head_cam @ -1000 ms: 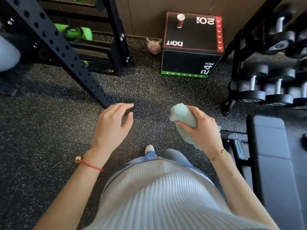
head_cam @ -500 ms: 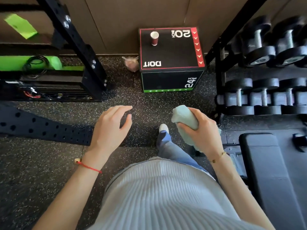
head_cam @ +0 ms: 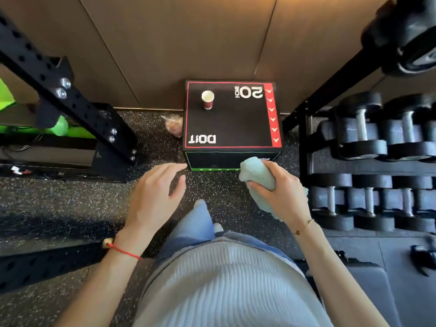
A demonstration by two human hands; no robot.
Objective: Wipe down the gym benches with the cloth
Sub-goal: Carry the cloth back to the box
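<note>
My right hand grips a bunched pale green cloth in front of my waist, with a loose end hanging below the hand. My left hand hovers empty over the speckled floor, fingers relaxed and slightly spread. A black padded gym bench lies at the lower right, only partly in frame, below and to the right of my right forearm. Neither hand touches it.
A black plyo box with a paper cup on top stands ahead against the wall. A dumbbell rack fills the right side. A black perforated rack upright crosses the left. A small bag lies beside the box.
My view has swung to the right and forward, so the plyo box is nearer and centred and the dumbbell rack closer. Both hands keep the same pose, the cloth still in my right hand.
</note>
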